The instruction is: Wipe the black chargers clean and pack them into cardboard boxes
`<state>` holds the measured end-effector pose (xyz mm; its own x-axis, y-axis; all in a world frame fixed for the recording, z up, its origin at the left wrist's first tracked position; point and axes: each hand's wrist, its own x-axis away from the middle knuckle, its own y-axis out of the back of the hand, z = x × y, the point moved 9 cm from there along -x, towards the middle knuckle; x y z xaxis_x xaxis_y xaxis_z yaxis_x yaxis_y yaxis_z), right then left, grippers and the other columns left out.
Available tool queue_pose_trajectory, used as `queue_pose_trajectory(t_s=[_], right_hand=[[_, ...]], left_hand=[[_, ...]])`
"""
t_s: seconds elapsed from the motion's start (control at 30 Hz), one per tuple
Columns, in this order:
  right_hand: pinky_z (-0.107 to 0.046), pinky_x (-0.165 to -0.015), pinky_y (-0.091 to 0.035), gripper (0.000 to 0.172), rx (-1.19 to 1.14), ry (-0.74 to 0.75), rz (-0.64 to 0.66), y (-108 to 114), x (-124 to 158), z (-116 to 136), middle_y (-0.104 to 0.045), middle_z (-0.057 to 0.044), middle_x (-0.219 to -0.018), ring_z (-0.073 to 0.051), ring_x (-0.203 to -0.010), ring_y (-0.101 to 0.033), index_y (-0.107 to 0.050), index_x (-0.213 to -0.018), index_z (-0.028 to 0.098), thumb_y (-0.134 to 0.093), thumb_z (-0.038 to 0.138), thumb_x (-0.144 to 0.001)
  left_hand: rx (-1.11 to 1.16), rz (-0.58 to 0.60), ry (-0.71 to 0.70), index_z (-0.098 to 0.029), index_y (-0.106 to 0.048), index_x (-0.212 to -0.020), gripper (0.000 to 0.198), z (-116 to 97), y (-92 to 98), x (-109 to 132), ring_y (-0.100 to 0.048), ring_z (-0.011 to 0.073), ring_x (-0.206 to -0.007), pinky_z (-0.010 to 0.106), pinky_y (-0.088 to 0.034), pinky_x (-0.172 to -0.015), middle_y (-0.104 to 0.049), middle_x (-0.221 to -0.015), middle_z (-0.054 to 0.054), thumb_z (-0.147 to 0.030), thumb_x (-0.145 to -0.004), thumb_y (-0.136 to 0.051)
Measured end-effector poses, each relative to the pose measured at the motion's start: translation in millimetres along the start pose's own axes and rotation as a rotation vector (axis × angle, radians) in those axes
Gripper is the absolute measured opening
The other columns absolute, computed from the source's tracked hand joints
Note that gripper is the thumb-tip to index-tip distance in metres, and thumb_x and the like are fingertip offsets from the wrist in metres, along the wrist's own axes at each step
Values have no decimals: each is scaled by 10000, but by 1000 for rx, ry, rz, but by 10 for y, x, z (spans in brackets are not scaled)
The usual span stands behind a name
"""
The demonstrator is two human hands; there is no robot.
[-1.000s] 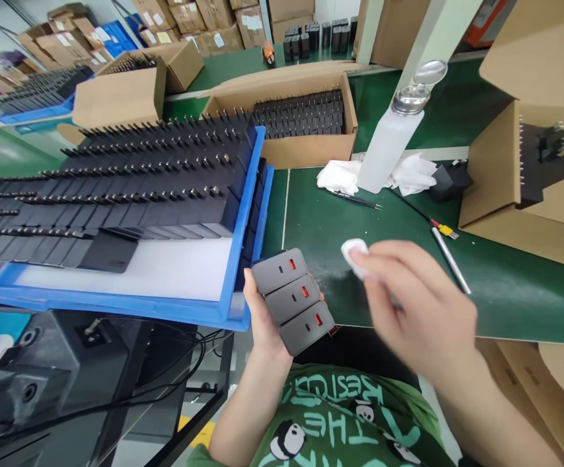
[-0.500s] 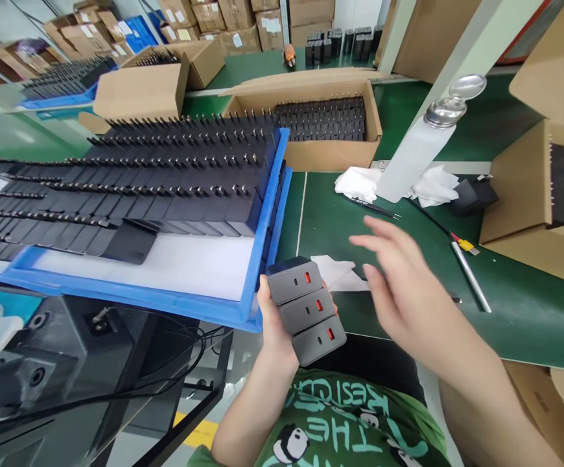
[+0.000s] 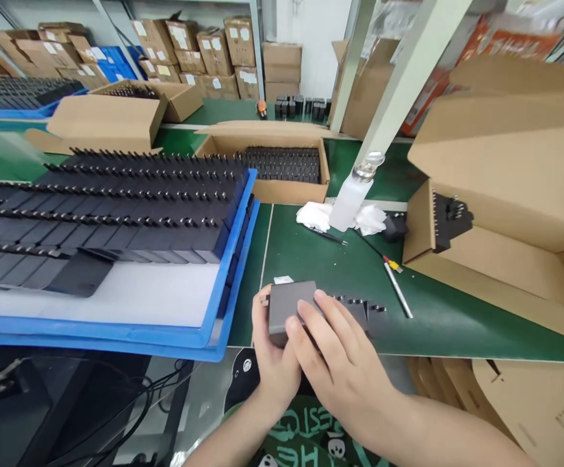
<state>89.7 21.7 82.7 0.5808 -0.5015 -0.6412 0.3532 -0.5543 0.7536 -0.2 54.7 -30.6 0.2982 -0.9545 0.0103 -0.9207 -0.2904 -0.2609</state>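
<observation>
My left hand (image 3: 271, 353) grips a stack of grey charger blocks (image 3: 288, 305) near the front edge of the green mat (image 3: 437, 318). The stack lies on its side, its plug pins pointing right. My right hand (image 3: 340, 363) lies over the top of the stack, fingers curled on it. A small white scrap (image 3: 282, 280) shows just behind the blocks. To my left, a blue tray (image 3: 223, 272) holds several rows of black chargers (image 3: 117, 207) standing on a white foam sheet.
A white dispenser bottle (image 3: 352, 191) stands on white cloths (image 3: 314, 214) behind. A black pen (image 3: 328, 235) and a metal-tipped tool (image 3: 397, 288) lie on the mat. Open cardboard boxes (image 3: 496, 214) sit at the right and a box of chargers (image 3: 282, 170) at the back.
My right hand dropped the white wipe and came down onto the charger stack. The stack turned from port faces up to lying sideways. My view lifted toward the back shelves.
</observation>
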Motion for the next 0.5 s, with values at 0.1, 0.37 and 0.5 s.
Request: queue_pose_trajectory(t_s=[0.1, 0.37, 0.5], right_hand=[[-451, -1054, -521, 335, 39, -68, -94, 167, 102, -149, -540, -110, -1209, -333, -1373, -455, -584, -1200, 158, -588, 74, -877], [-500, -1119, -421, 725, 56, -405, -275, 692, 694, -1445, -502, -141, -1311, -311, -1302, -469, -407, -1390, 189, -717, 288, -742], [-576, -1179, -303, 976, -203, -988, -68, 838, 1357, -3076, -387, -172, -1450, -381, -1380, -377, -320, -1416, 209, -788, 317, -567]], left_hand=[[33, 130, -215, -283, -510, -1330, 531, -255, -194, 45, -659, 226, -971, 361, -574, -855, -604, -1166, 71, -436, -856, -695], [-124, 435, -540, -235, -469, -1446, 720, -717, -940, 135, -485, 373, -1375, 542, -365, -1154, -547, -1417, 154, -652, -872, -590], [-161, 275, -430, -245, -549, -1340, 698, -761, -864, -85, -499, 394, -1370, 591, -327, -1188, -596, -1372, 145, -652, -790, -688]])
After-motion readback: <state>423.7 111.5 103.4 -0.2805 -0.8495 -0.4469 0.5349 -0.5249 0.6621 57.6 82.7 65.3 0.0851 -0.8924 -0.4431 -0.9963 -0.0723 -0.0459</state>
